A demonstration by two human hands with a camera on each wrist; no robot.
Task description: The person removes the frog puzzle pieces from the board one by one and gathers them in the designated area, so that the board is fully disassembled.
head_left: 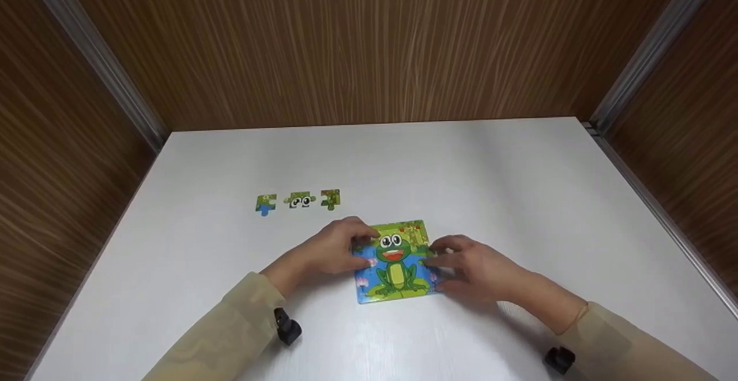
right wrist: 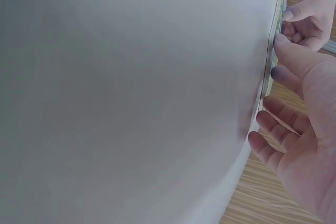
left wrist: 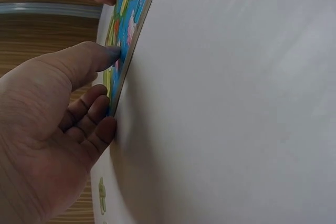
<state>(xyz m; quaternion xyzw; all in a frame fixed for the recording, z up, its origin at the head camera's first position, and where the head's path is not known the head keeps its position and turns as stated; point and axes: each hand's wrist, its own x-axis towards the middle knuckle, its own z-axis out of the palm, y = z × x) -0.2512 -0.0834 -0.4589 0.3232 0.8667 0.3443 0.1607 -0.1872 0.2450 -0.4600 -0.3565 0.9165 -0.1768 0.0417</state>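
A square frog jigsaw puzzle (head_left: pixel 396 274) lies near the middle of the white table, its green frog on a blue pond facing up. My left hand (head_left: pixel 334 245) holds it along the left side, thumb and forefinger over its face. In the left wrist view the thumb of that hand (left wrist: pixel 47 103) presses near the edge and the other fingers curl close to the rim. From the opposite side my right hand (head_left: pixel 478 268) grips the right edge with bent fingers. In the right wrist view the right hand (right wrist: pixel 310 114) has its lower fingers loosely curled beside the board.
Three loose jigsaw pieces lie in a row beyond my left hand: a green-and-blue piece (head_left: pixel 266 203), a piece with frog eyes (head_left: pixel 300 200) and a green corner piece (head_left: pixel 330 198). Wood-grain panels (head_left: pixel 369 46) enclose the white table (head_left: pixel 519 185) at the back and sides.
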